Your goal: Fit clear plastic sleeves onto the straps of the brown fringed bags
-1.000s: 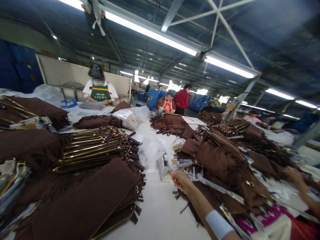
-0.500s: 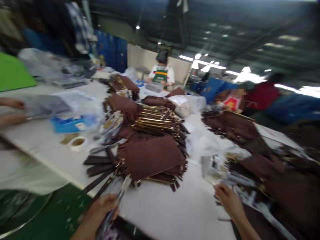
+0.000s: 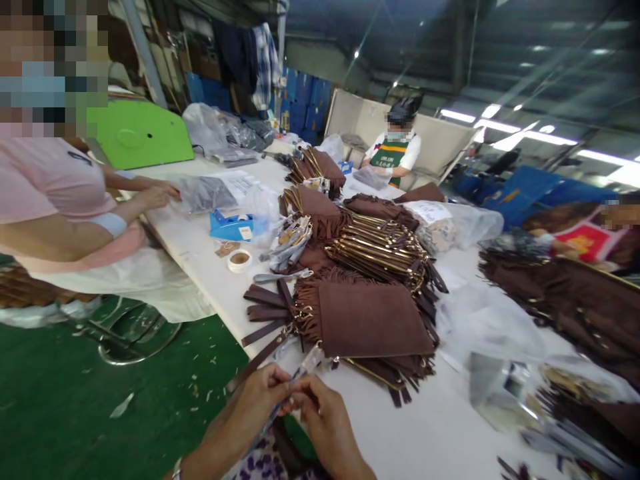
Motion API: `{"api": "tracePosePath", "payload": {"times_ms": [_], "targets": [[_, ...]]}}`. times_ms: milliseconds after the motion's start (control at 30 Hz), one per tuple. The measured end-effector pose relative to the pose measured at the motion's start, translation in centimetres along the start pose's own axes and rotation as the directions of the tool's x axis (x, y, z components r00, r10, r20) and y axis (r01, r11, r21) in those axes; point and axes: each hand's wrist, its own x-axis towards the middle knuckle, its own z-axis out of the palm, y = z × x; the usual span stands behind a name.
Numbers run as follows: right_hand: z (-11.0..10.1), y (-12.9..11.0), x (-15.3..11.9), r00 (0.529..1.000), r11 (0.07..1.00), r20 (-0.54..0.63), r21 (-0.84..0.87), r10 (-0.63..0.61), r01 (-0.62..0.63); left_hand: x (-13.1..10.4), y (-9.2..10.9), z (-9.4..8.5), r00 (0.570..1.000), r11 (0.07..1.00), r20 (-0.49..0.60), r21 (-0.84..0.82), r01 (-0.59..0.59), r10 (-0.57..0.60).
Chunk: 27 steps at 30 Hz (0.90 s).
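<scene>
Both hands (image 3: 295, 407) pinch clear sleeve (image 3: 305, 368) (contents unclear).

Matt brown suede pouch (image 3: 373, 319); glossy clear plastic sleeve (image 3: 305, 368); smooth white table (image 3: 400, 433)

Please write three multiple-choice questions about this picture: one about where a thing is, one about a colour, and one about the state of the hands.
1. Where does the blue tape dispenser stand?
A. on the white table
B. on the green floor
C. on a chair

2. What colour is the fringed pouch on top of the nearest pile?
A. black
B. brown
C. red

3. How are the left hand and the right hand?
A. both flat on the table
B. far apart, both free
C. close together, pinching a thin clear strip

Answers: 1 A, it rests on the tabletop near a tape roll; 2 B, its suede is brown; 3 C, both sets of fingertips meet on the strip.
</scene>
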Motion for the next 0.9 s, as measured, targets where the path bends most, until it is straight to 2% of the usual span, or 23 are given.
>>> {"api": "tracePosePath", "payload": {"times_ms": [100,300,567,733,900], "targets": [[0.3,-0.1,0.6,1.0,0.996,-0.003,-0.084,-0.024,0.024,0.0,0.0,-0.2,0.996,0.996,0.016,0.016,-0.088,0.087],[1.1,-0.2,0.9,0.999,0.981,-0.018,-0.191,-0.033,0.029,-0.6,0.8,-0.7,0.989,0.984,0.051,0.105,-0.146,0.142],[1.2,-1.1,0.8,1.0,0.968,-0.03,-0.25,0.005,-0.013,-1.1,1.1,-0.8,0.992,0.995,0.097,0.037,-0.091,0.087],[1.0,-1.7,0.9,0.999,0.942,-0.015,-0.333,0.042,-0.045,-1.8,2.6,0.0,0.997,0.999,0.074,0.005,-0.034,0.034],[0.5,-1.0,1.3,0.998,0.896,0.006,-0.44,0.058,-0.05,-1.9,2.4,0.5,0.999,0.999,0.039,-0.009,-0.035,0.036]]}}
